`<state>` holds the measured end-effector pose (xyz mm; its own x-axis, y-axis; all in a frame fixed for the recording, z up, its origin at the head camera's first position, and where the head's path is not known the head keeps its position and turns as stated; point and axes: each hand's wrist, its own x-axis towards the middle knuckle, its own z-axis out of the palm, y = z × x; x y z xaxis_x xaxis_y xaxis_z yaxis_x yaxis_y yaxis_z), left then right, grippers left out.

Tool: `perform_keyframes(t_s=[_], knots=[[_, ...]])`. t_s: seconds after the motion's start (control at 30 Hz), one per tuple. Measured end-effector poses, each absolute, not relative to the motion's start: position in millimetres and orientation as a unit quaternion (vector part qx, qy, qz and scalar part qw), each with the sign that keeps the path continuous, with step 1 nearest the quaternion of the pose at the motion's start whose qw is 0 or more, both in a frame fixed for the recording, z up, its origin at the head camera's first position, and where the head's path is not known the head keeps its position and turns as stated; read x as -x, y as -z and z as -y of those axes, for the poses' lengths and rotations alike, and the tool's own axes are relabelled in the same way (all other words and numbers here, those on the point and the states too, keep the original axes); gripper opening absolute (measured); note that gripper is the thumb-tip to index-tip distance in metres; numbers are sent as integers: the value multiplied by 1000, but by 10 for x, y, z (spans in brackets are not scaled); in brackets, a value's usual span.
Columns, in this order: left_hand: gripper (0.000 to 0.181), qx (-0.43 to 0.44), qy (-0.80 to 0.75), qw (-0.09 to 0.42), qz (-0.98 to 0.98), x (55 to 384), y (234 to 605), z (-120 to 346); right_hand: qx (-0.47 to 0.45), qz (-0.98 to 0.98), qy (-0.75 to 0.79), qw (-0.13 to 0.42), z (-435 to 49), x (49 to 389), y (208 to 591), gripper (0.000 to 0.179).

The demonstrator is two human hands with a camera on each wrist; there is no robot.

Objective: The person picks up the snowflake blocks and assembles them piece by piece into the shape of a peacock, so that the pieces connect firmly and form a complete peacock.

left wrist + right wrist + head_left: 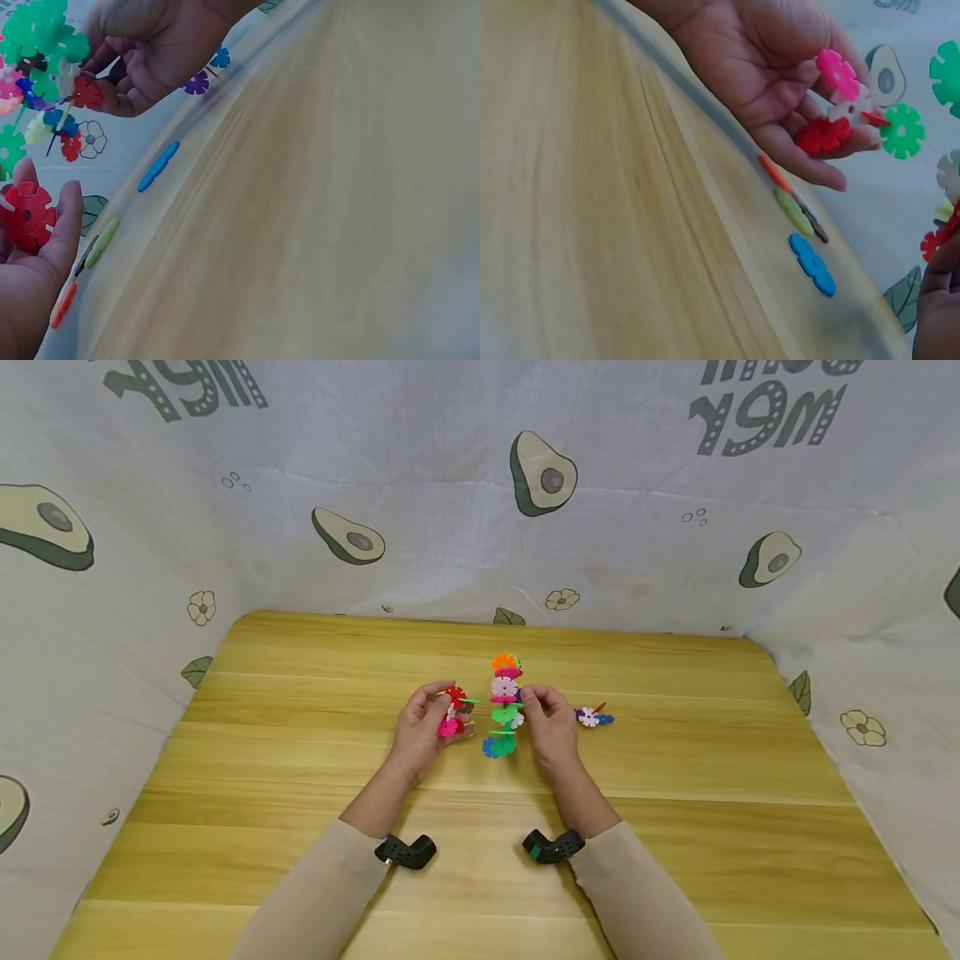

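My left hand (422, 727) holds a small cluster of interlocking flower-shaped discs (850, 105) in red, pink, white and green by its edge. Opposite it, my right hand (551, 725) pinches a taller chain of the same notched plastic discs (504, 714), orange at the far end and green and blue at the near end. A narrow gap separates the two built pieces in the head view. In the left wrist view, a red disc (28, 216) of the cluster faces the camera between the left thumb and fingers.
To the right of the right hand lies a smaller joined piece (591, 717) of white, purple, blue and red discs. Loose discs lie on the wooden table (712, 735): a blue disc (811, 264), a light green disc (793, 211) and an orange disc (774, 174). A patterned cloth (442, 460) hangs behind.
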<state>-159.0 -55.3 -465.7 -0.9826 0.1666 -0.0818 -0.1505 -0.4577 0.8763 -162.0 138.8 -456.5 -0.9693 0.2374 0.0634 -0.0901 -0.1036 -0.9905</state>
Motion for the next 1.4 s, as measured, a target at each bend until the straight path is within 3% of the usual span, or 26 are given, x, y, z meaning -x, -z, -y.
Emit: perform_keyframes(t_s=[0.17,0.47,0.73,1.07,1.4], knots=[[26,-15,-853,64,-518,1569,4624,509,22,543,-837,64,-1309,1577,4553,27],[16,-32,-838,2,-545,1516,4593,426,27,546,-837,7,-1274,1502,4540,24],[15,-48,-821,-29,-568,1478,4612,419,15,544,-839,10,-1257,1505,4560,20],[19,-79,-792,-50,-604,1442,4633,406,26,554,-831,34,-1229,1513,4564,38],[27,-84,-804,-43,-587,1442,4623,386,-5,566,-823,57,-1207,1506,4599,22]])
